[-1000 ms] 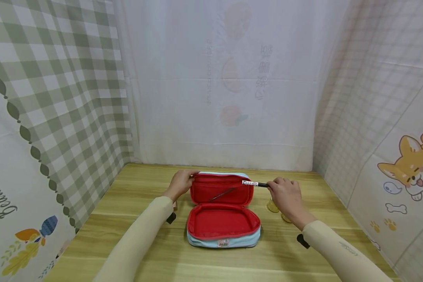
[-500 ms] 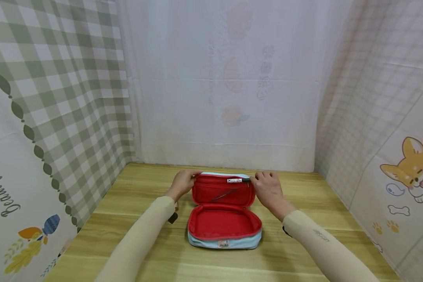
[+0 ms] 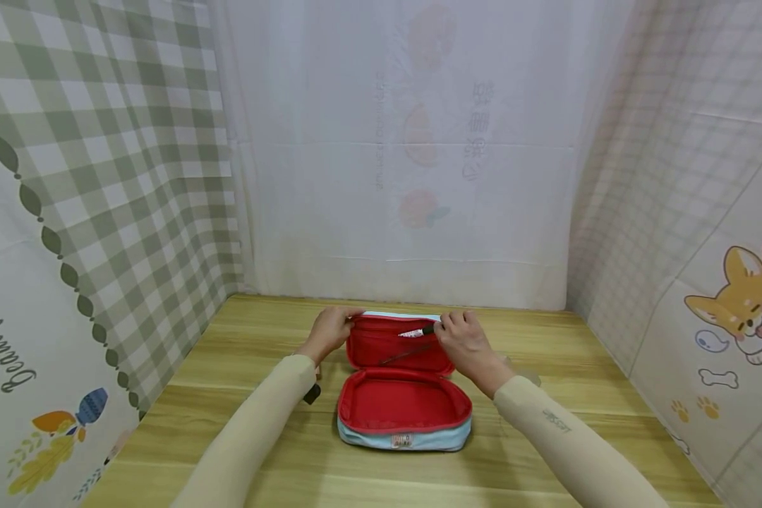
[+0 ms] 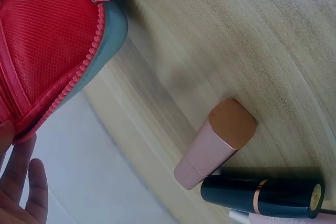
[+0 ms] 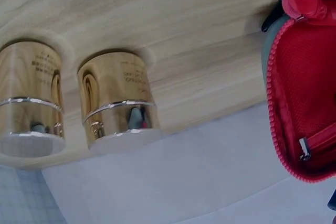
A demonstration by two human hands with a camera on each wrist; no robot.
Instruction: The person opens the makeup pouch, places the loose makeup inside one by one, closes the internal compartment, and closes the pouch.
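A light blue zip pouch [image 3: 428, 442] with red lining lies unzipped on the wooden table, its lid raised at the back. My left hand [image 3: 329, 331] grips the lid's upper left corner between thumb and fingers; part of it shows in the left wrist view. With its fingertips, my right hand [image 3: 468, 346] pinches the dark end of a slim pen-shaped stick [image 3: 411, 333] with a white patterned barrel. The stick's pale tip points left, in front of the lid's inner side. Behind the lid's red mesh [image 4: 50, 30] lies a thin dark item [image 3: 405, 354].
Left of the pouch lie a pink tube with a brown end [image 4: 212, 145], a dark lipstick tube [image 4: 262, 195] and a pale pink tube [image 4: 294, 219]. To the right stand two shiny gold cylinders [image 5: 118, 95]. White cloth [image 3: 482, 233] hangs behind the table.
My right hand has carried the stick left, from beside the lid to in front of its mesh, and the stick's tip now dips lower. My left hand keeps its grip on the lid's corner.
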